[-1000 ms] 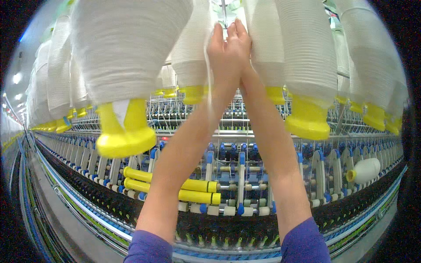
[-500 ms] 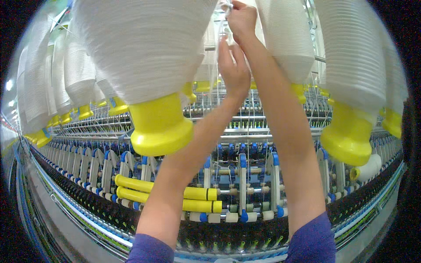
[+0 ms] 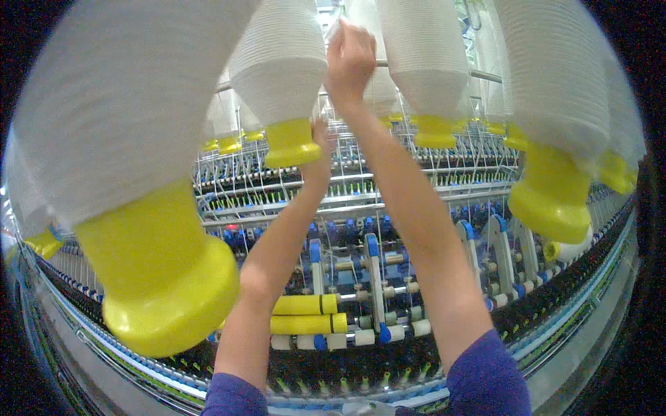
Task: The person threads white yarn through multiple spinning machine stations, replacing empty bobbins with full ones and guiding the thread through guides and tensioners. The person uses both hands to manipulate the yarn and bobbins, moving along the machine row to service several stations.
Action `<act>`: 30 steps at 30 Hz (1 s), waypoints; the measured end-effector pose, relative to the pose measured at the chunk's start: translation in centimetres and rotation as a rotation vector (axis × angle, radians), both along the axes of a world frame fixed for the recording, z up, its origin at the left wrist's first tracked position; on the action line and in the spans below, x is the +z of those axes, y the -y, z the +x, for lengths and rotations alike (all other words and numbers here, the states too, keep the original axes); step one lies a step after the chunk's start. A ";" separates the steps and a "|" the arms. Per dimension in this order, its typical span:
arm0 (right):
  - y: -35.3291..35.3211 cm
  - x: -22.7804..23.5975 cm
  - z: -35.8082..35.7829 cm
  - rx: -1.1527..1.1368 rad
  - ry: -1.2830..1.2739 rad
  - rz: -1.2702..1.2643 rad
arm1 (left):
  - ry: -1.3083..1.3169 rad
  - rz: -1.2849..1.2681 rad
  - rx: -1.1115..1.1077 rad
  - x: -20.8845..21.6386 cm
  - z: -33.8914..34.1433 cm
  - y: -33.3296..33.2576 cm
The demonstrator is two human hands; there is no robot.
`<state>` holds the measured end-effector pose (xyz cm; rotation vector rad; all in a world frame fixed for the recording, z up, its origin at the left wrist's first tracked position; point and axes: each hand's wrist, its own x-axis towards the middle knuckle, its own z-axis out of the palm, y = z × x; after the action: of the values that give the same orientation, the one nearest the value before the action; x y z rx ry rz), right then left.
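bobbin (image 3: 278, 80): seen hung at upper centre-left of frame, tilted slightly, yellow base (image 3: 292, 143) downward; top cut off by frame edge.
right hand (image 3: 352, 62): raised at upper centre, just right of bobbin; fingers curled inward; whether anything is pinched cannot be told.
left hand (image 3: 322, 166): at centre of frame, lower than the right, beside base; blurred and partly hidden, so spread or pinching cannot be told, nor whether base is touched.
wrap (image 3: 277, 45): white, finely ridged; judged soft and fragile, easily snagged or scuffed; hard squeezing best avoided.
base material: smooth, shiny, flanged; judged stiff plastic, a bit slippery.
weight: judged moderate, bulky for one hand; some swing to be expected while hung.
hold point: base best gripped above the flange; wrap only to be steadied with a flat palm.
big bobbin (image 3: 132, 118): left of frame, nearest the camera; same build, same handling assumed.
tubes (image 3: 305, 305): two, yellow, lying at lower centre on machine (image 3: 376, 291); judged light and rigid; dark ring near each right end.
writing: none readable; no brand or label made out on base or tubes.
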<state>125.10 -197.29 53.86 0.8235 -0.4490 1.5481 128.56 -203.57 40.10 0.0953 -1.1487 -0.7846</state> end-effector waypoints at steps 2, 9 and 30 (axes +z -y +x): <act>-0.1 -7.8 0.7 0.521 0.220 0.567 | 0.154 -0.035 0.148 -5.9 1.6 -1.3; 5.9 -19.4 -8.1 0.148 0.339 1.332 | 0.708 0.319 -0.222 -17.6 2.7 -0.3; -6.7 -32.6 -6.7 0.386 0.365 1.395 | 1.507 -0.240 0.148 -18.9 3.5 -2.8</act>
<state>118.39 -190.56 21.29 1.7303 -1.8287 1.6129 132.08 -200.75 21.21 0.6364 -2.5986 -0.3358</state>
